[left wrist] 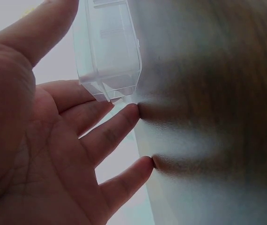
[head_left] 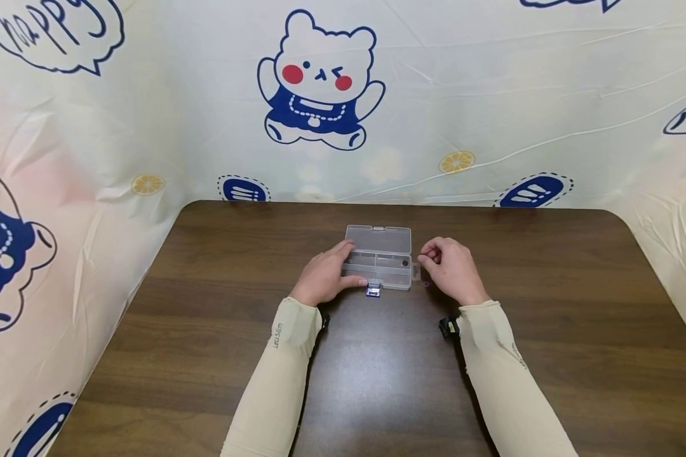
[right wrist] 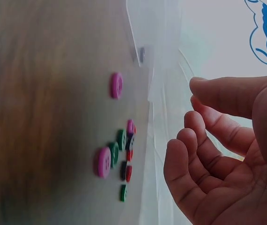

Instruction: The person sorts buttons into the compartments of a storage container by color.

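Observation:
A clear plastic box [head_left: 394,279] with compartments lies on the table, its lid tipped back. One dark button [head_left: 404,262] sits in a right-hand compartment. My left hand [head_left: 324,273] holds the box's left end, thumb on the front edge and index finger toward the back; in the left wrist view two other fingertips touch the table. My right hand [head_left: 451,268] is just off the box's right end, thumb and index finger close together; whether something small is between them is hidden. Below it, in the right wrist view, lie a pink button [right wrist: 117,86] and several green, red and dark buttons [right wrist: 114,154].
The brown wooden table [head_left: 206,355] extends around the box. A printed sheet [head_left: 434,76] with bear drawings hangs behind it and along the sides. A small blue-edged clip [head_left: 373,290] juts out at the box's front.

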{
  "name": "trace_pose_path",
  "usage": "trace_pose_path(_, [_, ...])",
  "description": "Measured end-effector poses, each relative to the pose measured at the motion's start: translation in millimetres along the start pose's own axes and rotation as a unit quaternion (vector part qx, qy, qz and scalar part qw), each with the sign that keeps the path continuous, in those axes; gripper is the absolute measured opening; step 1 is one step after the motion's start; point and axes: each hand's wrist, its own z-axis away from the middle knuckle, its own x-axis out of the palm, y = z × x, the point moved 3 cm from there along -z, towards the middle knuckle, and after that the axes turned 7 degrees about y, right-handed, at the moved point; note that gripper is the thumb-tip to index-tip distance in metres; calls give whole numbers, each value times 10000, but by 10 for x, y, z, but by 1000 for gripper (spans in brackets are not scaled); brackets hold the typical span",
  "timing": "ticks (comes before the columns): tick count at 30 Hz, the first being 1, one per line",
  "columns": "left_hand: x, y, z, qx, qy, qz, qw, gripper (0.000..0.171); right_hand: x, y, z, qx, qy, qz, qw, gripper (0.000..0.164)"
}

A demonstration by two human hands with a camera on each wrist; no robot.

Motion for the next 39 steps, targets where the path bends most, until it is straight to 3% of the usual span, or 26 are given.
trace_pose_path(21, [-7,16,2,-9,-41,41,10000,86,-257,275,17,344,164,159,9991,11])
trace_pose_path(39, [-8,16,0,-61,-97,8,9999,88,-300,418,50,477,-89,219,9986,13])
